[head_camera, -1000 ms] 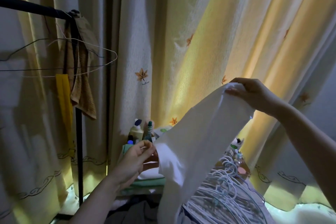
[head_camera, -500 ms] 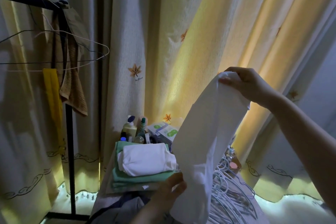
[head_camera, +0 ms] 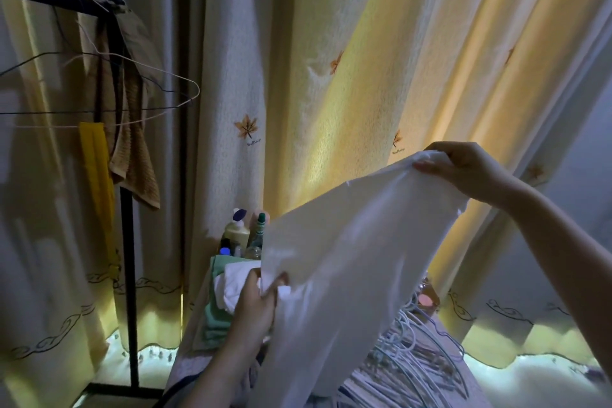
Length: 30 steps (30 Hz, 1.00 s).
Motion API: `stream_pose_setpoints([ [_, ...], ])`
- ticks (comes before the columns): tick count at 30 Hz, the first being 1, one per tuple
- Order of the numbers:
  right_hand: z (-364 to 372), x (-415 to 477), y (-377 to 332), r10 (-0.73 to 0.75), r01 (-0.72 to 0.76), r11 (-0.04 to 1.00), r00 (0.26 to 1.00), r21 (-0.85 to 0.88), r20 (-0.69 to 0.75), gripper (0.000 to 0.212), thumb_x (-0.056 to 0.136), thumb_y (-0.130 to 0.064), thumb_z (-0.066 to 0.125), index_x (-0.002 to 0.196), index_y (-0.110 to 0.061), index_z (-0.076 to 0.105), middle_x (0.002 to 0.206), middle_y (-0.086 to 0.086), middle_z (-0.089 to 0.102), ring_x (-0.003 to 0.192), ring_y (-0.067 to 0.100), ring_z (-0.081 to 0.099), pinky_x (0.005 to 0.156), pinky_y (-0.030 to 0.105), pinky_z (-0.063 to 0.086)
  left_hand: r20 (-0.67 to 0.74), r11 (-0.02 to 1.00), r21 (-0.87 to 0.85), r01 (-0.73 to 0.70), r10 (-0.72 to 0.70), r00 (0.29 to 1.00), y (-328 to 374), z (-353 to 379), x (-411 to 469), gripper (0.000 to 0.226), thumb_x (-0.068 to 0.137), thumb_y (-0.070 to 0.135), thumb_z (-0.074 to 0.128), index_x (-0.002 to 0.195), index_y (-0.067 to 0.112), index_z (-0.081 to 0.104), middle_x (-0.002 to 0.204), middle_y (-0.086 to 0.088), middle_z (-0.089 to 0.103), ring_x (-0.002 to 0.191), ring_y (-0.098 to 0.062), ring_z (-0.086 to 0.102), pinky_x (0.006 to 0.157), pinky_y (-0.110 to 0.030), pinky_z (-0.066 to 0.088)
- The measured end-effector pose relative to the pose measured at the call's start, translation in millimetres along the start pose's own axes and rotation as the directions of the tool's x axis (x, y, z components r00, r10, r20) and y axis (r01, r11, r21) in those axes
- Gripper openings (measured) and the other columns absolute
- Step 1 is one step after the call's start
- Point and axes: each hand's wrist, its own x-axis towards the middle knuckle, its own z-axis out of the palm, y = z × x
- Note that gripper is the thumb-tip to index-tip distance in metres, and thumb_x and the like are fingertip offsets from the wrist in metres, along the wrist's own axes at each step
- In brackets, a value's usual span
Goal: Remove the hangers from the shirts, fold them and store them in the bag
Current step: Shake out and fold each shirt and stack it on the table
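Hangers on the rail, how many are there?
2: a dark hanger and a white hanger, overlapping each other by the towel. More may hang beyond the picture's left edge.

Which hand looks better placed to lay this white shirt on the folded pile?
Probably the left. The left hand grips the white shirt at its lower edge right beside the folded pile, while the right hand holds the other end raised high, well away from it.
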Motion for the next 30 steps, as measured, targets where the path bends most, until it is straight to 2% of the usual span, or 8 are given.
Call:
stream_pose_setpoints([
  [4,9,6,2,0.065,-0.065,0.998,0.997,-0.007,0.051,0.038,0.077,-0.054,0.063,0.080,-0.017,0.069,0.075,0.004,0.069,0.063,0.007,0.064,0.059,0.024,0.051,0.114,0.964,-0.212,0.163,-0.142,0.983,12,-27,1,0.095,0.059,0.067,0.068,0.139,0.022,0.040,0.125,-0.006,0.058,0.109,-0.023,0.060,0.092,-0.044,0.052],
  [7,13,15,-1,0.051,-0.051,0.999,0.994,-0.006,0.097,0.025,0.072,-0.049,0.068,0.081,-0.026,0.071,0.080,-0.001,0.071,0.072,0.004,0.064,0.066,0.017,0.051,0.176,1.000,0.013,-0.027,0.024,0.984,22,-52,-6,0.125,0.032,0.051,0.092,0.137,0.055,0.024,0.123,0.013,0.046,0.109,-0.009,0.050,0.086,-0.042,0.054],
  [10,26,28,-9,-0.044,0.076,0.989,0.970,-0.126,0.238,0.014,0.076,-0.023,0.075,0.089,-0.020,0.071,0.089,0.011,0.069,0.083,0.035,0.059,0.075,0.037,0.046,0.102,0.932,0.252,-0.261,0.243,0.965,24,-77,-9,0.086,0.056,0.011,0.090,0.124,0.048,0.053,0.126,0.018,0.049,0.113,-0.001,0.052,0.088,-0.022,0.051],
  [13,53,41,-28,-0.115,0.142,0.987,0.957,-0.082,0.268,0.011,0.080,-0.012,0.073,0.088,-0.019,0.071,0.082,-0.003,0.072,0.074,0.014,0.066,0.071,0.025,0.054,-0.021,0.869,0.347,-0.352,0.382,0.924,28,-101,-16,0.051,0.062,0.001,0.084,0.101,0.031,0.069,0.103,0.015,0.068,0.101,-0.009,0.064,0.078,-0.010,0.050],
  [15,72,48,-41,-0.145,0.145,0.989,0.970,0.015,0.196,0.021,0.083,-0.005,0.070,0.079,-0.026,0.066,0.062,-0.013,0.064,0.048,0.001,0.054,0.049,0.010,0.043,-0.152,0.807,0.447,-0.387,0.495,0.856,34,-117,-22,0.045,0.064,0.002,0.083,0.092,0.035,0.068,0.087,0.021,0.070,0.090,-0.001,0.065,0.067,-0.003,0.047],
  [19,90,56,-56,-0.202,0.191,0.977,0.970,0.090,0.134,0.017,0.086,0.000,0.064,0.083,-0.017,0.066,0.068,0.022,0.060,0.039,0.007,0.047,0.044,0.012,0.040,-0.235,0.718,0.554,-0.422,0.621,0.748,40,-139,-37,0.051,0.067,0.002,0.081,0.089,0.044,0.063,0.089,0.025,0.068,0.087,0.013,0.059,0.064,0.000,0.045],
  [24,87,32,-28,-0.199,0.119,0.947,0.948,0.300,0.250,0.024,0.082,0.013,0.059,0.100,0.000,0.066,0.090,0.015,0.069,0.077,0.013,0.068,0.077,0.022,0.057,0.043,0.629,0.574,-0.524,0.616,0.787,14,-133,-50,0.053,0.055,-0.004,0.086,0.087,0.035,0.070,0.082,0.009,0.055,0.077,0.003,0.056,0.062,-0.001,0.038],
  [30,89,-58,67,-0.056,-0.027,0.987,0.869,0.160,0.491,0.019,0.075,-0.006,0.066,0.094,-0.007,0.072,0.097,0.006,0.074,0.095,0.018,0.070,0.088,0.032,0.055,0.509,0.510,0.579,-0.636,0.383,0.771,-68,-74,-67,0.023,0.063,0.008,0.079,0.079,0.022,0.070,0.088,0.005,0.068,0.100,-0.003,0.057,0.084,-0.020,0.044],
])
